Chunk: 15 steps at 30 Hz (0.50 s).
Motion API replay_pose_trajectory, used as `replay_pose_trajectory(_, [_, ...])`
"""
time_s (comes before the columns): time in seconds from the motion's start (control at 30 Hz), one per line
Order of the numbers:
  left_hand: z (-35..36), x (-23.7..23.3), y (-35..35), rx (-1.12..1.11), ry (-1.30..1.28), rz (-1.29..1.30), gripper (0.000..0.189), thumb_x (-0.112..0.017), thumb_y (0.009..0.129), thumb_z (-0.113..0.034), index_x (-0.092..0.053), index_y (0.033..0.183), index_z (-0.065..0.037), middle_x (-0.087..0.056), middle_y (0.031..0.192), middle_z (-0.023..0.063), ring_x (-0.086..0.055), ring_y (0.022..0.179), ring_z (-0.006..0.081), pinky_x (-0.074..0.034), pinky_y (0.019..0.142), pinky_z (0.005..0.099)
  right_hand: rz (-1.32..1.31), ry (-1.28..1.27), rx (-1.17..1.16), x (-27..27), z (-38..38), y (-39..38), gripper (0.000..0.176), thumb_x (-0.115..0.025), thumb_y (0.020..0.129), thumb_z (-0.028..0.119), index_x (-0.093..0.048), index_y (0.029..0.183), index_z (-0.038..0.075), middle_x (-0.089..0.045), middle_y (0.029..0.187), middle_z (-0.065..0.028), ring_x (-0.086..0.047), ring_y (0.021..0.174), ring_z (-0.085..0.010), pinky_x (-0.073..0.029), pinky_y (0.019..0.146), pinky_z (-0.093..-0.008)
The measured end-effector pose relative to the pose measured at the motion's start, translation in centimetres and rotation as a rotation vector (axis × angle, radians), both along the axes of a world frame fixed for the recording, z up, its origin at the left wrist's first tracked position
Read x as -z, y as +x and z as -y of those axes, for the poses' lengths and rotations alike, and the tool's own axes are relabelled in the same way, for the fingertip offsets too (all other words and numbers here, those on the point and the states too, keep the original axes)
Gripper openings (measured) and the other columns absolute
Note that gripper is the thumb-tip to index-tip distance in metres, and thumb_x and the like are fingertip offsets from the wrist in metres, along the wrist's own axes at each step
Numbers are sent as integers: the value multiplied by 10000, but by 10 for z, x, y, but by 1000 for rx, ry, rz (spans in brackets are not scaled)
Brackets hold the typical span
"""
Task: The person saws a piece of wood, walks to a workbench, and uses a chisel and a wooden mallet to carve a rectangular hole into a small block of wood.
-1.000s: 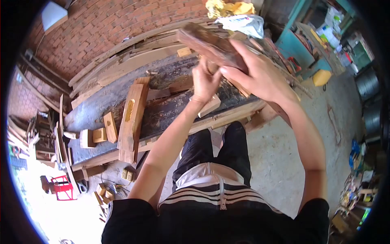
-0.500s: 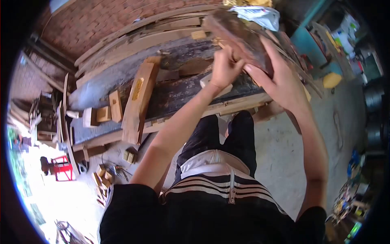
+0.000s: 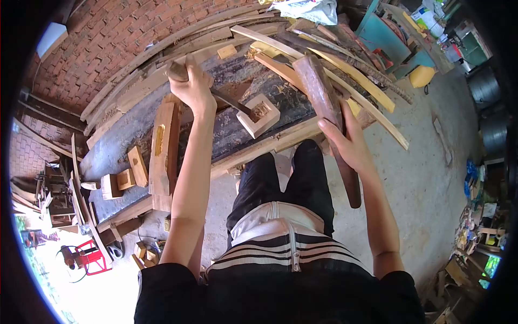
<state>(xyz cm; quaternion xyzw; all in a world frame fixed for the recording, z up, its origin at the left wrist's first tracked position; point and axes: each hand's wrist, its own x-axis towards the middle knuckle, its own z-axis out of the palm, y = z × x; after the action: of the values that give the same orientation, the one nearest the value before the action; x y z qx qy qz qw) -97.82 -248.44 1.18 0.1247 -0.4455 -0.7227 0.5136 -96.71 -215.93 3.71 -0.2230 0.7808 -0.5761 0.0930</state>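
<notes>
Pale wooden blocks (image 3: 138,166) on counter (image 3: 229,136), beside mortised beam (image 3: 162,146). Left hand (image 3: 195,92) closed round handle of chisel (image 3: 231,100), blade slanting down rightward, tip at shavings inside hollowed block (image 3: 268,120). No clamp visible on hollowed block: off-line blow could skid it, shallow slant could chip its rim. Right hand (image 3: 356,148) wrapped round dark wooden club (image 3: 317,83), thumb on near side; uneven striking face could glance onto left hand
</notes>
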Motion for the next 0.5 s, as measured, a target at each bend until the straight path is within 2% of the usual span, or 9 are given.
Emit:
replay_pose_trajectory(0.07, [-16,-15,5,62,-178,22,217,-684,933,-173,-545,814,-55,-466,577,-23,-426,439,67,-340,373,261,4,22,15,5,-4,8,646,-667,930,310,-385,1440,31,-600,905,-75,-524,552,-104,-441,462,-257])
replay_pose_trajectory(0.1, [-20,-18,-1,80,-252,-6,255,-694,932,-239,-555,799,-73,-466,568,-27,-427,432,65,-338,372,268,107,-10,46,6,-4,10,643,-669,930,308,-387,1441,38,-589,892,-68,-525,555,-102,-442,460,-256])
replay_pose_trajectory(0.17, [-31,-21,0,221,-307,220,316,-696,925,-340,-555,798,-86,-475,568,-17,-435,425,69,-363,371,264,206,-40,69,9,-3,14,641,-670,929,306,-388,1441,45,-579,879,-60,-525,559,-101,-444,458,-255])
replay_pose_trajectory(0.23, [-43,-28,-2,321,-360,308,391,-668,927,-437,-545,789,-92,-475,570,-9,-437,419,76,-391,374,257,246,-63,124,16,-3,17,630,-674,927,302,-395,1430,45,-566,861,-50,-527,565,-100,-449,457,-258])
replay_pose_trajectory(0.27, [-36,-16,-15,258,-530,275,470,-644,922,-524,-544,812,-78,-482,585,1,-463,428,90,-414,386,242,247,-59,122,19,-5,18,630,-674,927,302,-395,1430,45,-566,861,-50,-527,565,-100,-449,457,-258])
replay_pose_trajectory(0.3, [-50,-27,-8,321,-458,336,600,-624,887,-629,-563,821,-36,-487,529,-16,-516,434,92,-503,428,273,256,-55,138,22,-5,20,627,-677,925,301,-396,1423,45,-567,857,-50,-527,564,-102,-451,457,-261])
replay_pose_trajectory(0.37, [-57,-23,-17,263,-447,224,545,-684,886,-553,-579,867,-18,-509,561,-21,-520,465,92,-493,452,274,261,-53,153,26,-7,21,623,-680,922,300,-398,1416,44,-569,853,-51,-526,562,-104,-452,456,-263])
replay_pose_trajectory(0.5, [-73,-32,-21,204,-544,111,513,-741,857,-508,-598,892,-16,-523,581,-11,-511,488,109,-465,464,283,254,-27,149,34,-13,23,603,-681,921,299,-408,1398,51,-568,850,-53,-526,555,-107,-453,454,-265])
